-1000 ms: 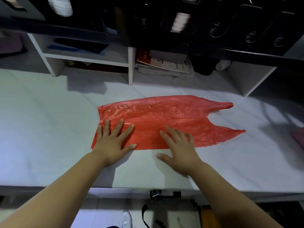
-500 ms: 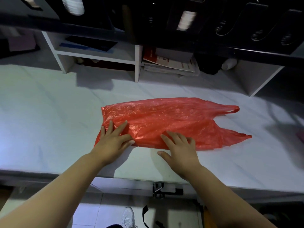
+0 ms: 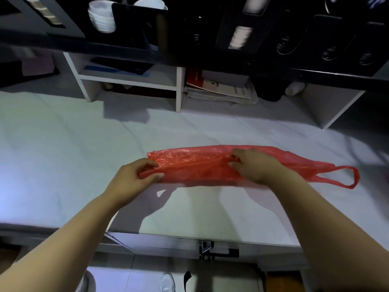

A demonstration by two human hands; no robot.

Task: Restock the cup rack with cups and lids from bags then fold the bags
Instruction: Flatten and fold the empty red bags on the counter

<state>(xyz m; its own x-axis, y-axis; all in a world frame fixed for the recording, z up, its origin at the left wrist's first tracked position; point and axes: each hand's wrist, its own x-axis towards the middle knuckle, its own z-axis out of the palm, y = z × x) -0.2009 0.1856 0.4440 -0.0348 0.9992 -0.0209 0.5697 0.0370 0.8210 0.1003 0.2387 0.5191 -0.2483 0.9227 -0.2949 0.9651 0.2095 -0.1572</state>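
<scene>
Left hand (image 3: 134,178), right hand (image 3: 255,166) both pinch red bag (image 3: 195,167) above white counter (image 3: 63,154).

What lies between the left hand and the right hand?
In the head view, a stretch of the red bag runs between the left hand and the right hand; both hands pinch it.

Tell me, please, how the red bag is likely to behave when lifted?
Probably floppy: the bag crumples and folds between the left hand and right hand pinching it. Likely very light, being thin crinkly film. Its handle loop would probably dangle.
</scene>
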